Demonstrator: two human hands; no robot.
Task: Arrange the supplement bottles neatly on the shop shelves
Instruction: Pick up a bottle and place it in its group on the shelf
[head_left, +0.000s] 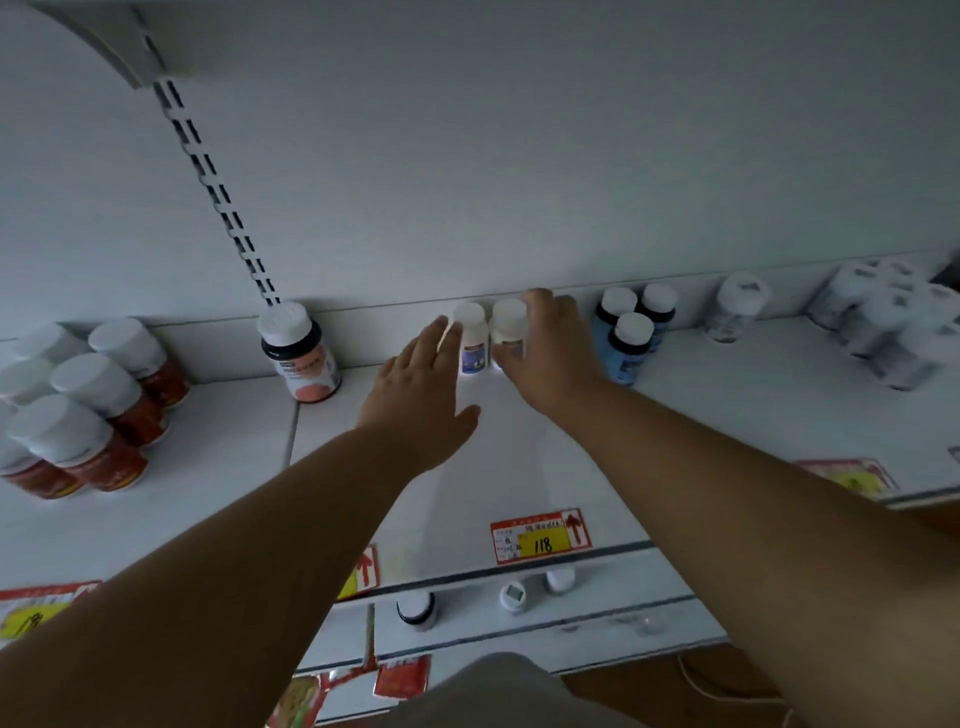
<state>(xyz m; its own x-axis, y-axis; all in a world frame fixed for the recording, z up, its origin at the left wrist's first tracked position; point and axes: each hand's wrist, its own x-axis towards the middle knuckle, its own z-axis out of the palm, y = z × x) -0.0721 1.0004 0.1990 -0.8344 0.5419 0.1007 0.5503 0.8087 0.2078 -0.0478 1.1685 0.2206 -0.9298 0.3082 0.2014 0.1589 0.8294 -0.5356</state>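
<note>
- Head view: two small white supplement bottles (488, 338) stand upright side by side at the back of the white shelf (519, 447), against the rear wall and straight back from the price tag marked 118 (540, 535).
- By their look they are light, rigid plastic with smooth labelled sides and broad white caps. I judge them easy to tip and a little slippery, so the body just below the cap is the safest place to take hold.
- The right hand (550, 348) is curled round the right bottle of the pair (508, 332), fingers over its cap and far side, thumb low on the near side. It appears to be gripping it, though blur hides the exact contact.
- The left hand (421, 384) lies flat with straight fingers spread, fingertips (449, 332) touching or just beside the left bottle of the pair (471, 340). It holds nothing.
- The hands are apart, one on each flank of the pair.
- Left of the price tag and further back, a dark bottle with a pink label (301, 353) stands alone. Beyond it sits a cluster of red-labelled bottles (88, 405).
- Right of the tag, at the back, three blue-labelled bottles (634, 332) huddle just beside the right hand. Further right are a clear jar (735, 306) and a group of blurred white bottles (893, 322).
- Below the tag, white caps (514, 595) show on a lower shelf.
</note>
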